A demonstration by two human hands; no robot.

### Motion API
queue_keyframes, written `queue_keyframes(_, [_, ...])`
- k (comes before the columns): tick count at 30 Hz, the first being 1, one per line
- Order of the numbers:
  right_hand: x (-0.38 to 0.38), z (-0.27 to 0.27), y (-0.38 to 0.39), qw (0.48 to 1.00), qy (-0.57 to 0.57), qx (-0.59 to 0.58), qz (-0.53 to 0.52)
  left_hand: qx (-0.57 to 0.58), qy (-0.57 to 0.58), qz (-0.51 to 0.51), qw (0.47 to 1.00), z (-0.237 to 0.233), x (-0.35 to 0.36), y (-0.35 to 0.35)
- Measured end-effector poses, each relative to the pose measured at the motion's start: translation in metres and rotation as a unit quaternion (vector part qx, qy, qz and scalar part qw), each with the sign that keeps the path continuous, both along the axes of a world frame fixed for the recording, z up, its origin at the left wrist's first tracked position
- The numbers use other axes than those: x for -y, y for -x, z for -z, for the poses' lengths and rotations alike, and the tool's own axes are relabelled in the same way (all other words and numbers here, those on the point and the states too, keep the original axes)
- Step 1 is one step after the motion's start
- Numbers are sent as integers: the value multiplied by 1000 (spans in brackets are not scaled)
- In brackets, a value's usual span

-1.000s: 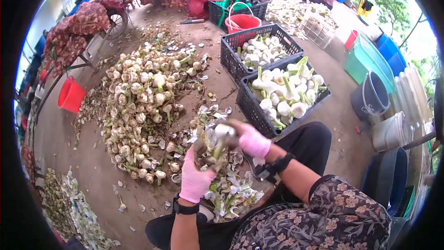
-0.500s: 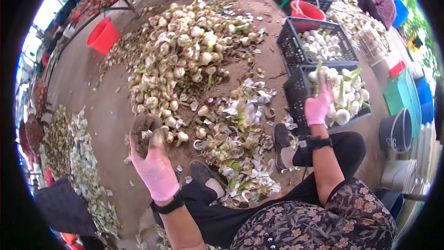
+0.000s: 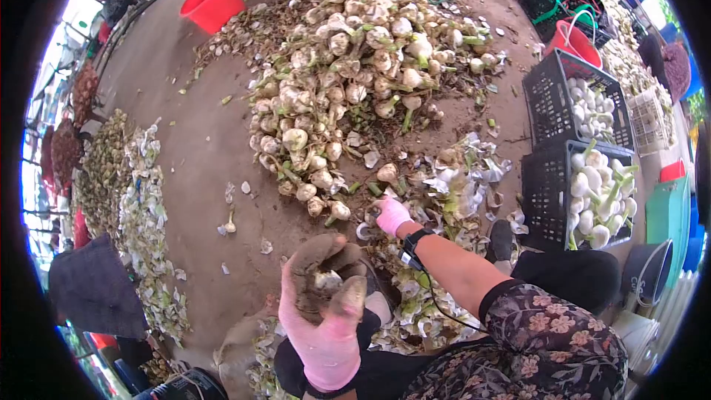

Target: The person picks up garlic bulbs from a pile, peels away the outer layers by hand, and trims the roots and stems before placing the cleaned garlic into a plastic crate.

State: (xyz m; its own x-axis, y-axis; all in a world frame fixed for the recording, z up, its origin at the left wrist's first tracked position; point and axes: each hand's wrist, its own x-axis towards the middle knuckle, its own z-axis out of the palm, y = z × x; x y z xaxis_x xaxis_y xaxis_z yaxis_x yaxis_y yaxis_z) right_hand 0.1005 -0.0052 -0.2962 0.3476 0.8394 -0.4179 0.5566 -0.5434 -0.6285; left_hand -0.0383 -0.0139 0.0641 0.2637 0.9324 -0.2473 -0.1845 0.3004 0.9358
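My left hand [image 3: 326,311], in a pink glove with dirt-dark fingers, curls in the lower middle around a whitish garlic bulb [image 3: 326,280], mostly hidden by fingers and thumb. Further forward, my right hand [image 3: 390,216], also pink-gloved, reaches down to the floor at the near edge of the garlic pile. Its fingers look closed, but what they grip is hard to make out. Beyond both hands spreads a big heap of unpeeled garlic [image 3: 348,74] with dirty skins and short stems. Stripped skins [image 3: 459,185] lie right beside the right hand.
Two black crates hold clean white garlic: a near crate [image 3: 544,200] and a far crate [image 3: 544,96]. Red buckets stand at the back left [image 3: 212,2] and back right [image 3: 578,41]. Another strip of peelings [image 3: 144,215] runs along the left. A person [image 3: 674,70] sits at far right.
My right hand has left the garlic in the near crate and come down left to the pile's edge. The left hand has shifted nearer my body, and the view has turned left.
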Motion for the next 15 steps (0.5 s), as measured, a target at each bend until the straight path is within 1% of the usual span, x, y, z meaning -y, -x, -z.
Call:
queue_keyframes(1, [4, -1, -2, 1000, 9, -19, 14, -6, 3, 15, 1000, -1, -1, 1])
queue_keyframes(3, [20, 4, -8, 999, -27, -36, 16, -13, 1, 13, 1000, -3, -4, 0])
queue_keyframes(4, [28, -27, -12, 989, -14, -119, 82, -56, -8, 41, 998, -3, -5, 1])
queue_keyframes(5, [38, -71, -14, 968, -1, -202, 149, -99, -18, 70, 992, -1, -4, 3])
queue_keyframes(6, [50, -93, -15, 956, -50, -234, 171, -111, -32, 98, 989, 7, -1, 3])
queue_keyframes(7, [61, -106, -16, 940, -100, -264, 192, -108, -34, 101, 988, 14, 1, 3])
queue_keyframes(8, [68, -119, -16, 881, -115, -391, 239, -210, -149, 162, 953, 20, 2, 2])
queue_keyframes(9, [77, -133, -19, 882, -121, -386, 241, -305, -263, 215, 890, 28, 5, -1])
queue_keyframes(10, [85, -176, -19, 848, -142, -442, 255, -331, -283, 227, 871, 41, 12, -4])
queue_keyframes(11, [91, -203, -20, 810, -164, -496, 266, -337, -332, 241, 847, 54, 17, -9])
queue_keyframes(12, [98, -210, -20, 773, -196, -540, 271, -336, -325, 259, 845, 60, 24, -14])
queue_keyframes(13, [104, -220, -21, 758, -236, -556, 248, -335, -317, 277, 843, 65, 29, -19])
queue_keyframes(15, [112, -235, -23, 716, -271, -590, 256, -324, -342, 265, 841, 72, 37, -25])
